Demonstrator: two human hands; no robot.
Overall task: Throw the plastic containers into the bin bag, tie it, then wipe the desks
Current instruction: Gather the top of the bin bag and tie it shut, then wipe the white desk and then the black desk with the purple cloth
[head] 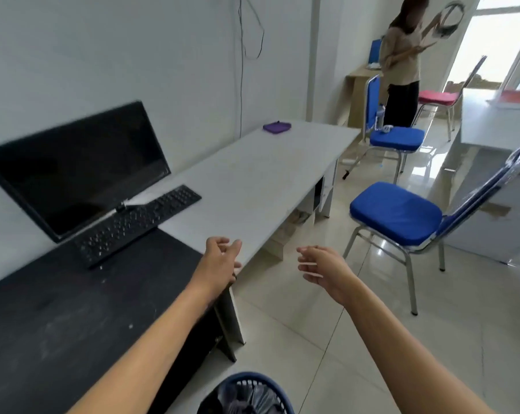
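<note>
Both hands are empty. The left hand (221,262) hangs with its fingers loosely curled round nothing, just above the near edge where the black surface (73,309) meets the white surface (252,180). The right hand (321,267) floats beside it over the floor, fingers relaxed and pointing toward the left hand, touching nothing. No plastic containers are in view. The bin (278,386) with its dark bag (244,398) sits on the floor well behind and below the hands, close to the body, between the forearms and somewhat nearer the left one. Whether the bag's mouth is tied cannot be told, as the frame cuts it off. The purple cloth (277,127) lies flat far ahead of the hands, near the far end of the white surface on its wall side. That surface's long axis runs straight away from the hands. If wiping is next, it seems the reach must go forward along that axis, and the left hand, already over the surface, is better placed. If the bag comes first, both hands must draw back and down.
</note>
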